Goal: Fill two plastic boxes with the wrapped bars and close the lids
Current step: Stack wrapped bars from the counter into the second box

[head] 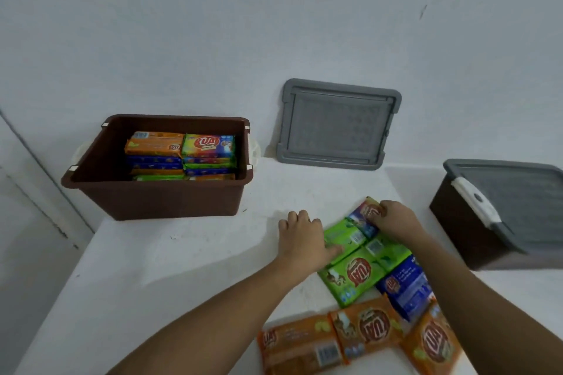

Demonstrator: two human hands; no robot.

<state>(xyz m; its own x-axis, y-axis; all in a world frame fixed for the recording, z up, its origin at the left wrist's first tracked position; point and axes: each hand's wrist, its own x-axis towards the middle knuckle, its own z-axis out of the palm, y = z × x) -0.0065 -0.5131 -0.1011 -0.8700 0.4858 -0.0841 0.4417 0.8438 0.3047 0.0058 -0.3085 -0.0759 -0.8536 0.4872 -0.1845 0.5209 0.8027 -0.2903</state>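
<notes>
Brown plastic runs off the right edge: the shut box (475, 234) is cropped, so only its near corner, its grey lid (518, 201) and one white latch (475, 201) show. The orange bars (365, 329) along the bottom edge are cropped too, and the right forearm covers part of a blue bar (405, 286). Wrapper print is blurred; only a red oval logo can be made out. The front wall of the open box (152, 192) hides how deep its stacks go.

That box sits at the table's (182, 268) far left, with two stacks of packed bars (182, 155) in orange, blue and green filling its right side. Its left side looks bare. The loose bars lie flat on the table's near right, touching and overlapping in a rough column: green bars (353, 277) in the middle, blue beside them, orange nearest.

The right hand (393, 219) curls its fingers over the far bar (364, 213), a blue-and-green one at the top of the column, and grips its end. The left hand (301, 237) lies relaxed on the table, holding nothing, with its thumb on a green bar.

The wrappers are glossy film, and the bars are flat rectangles. The boxes are smooth with rounded rims. A spare lid (338, 125), grey with a textured panel, leans on the wall. The table is matt white and speckled.
</notes>
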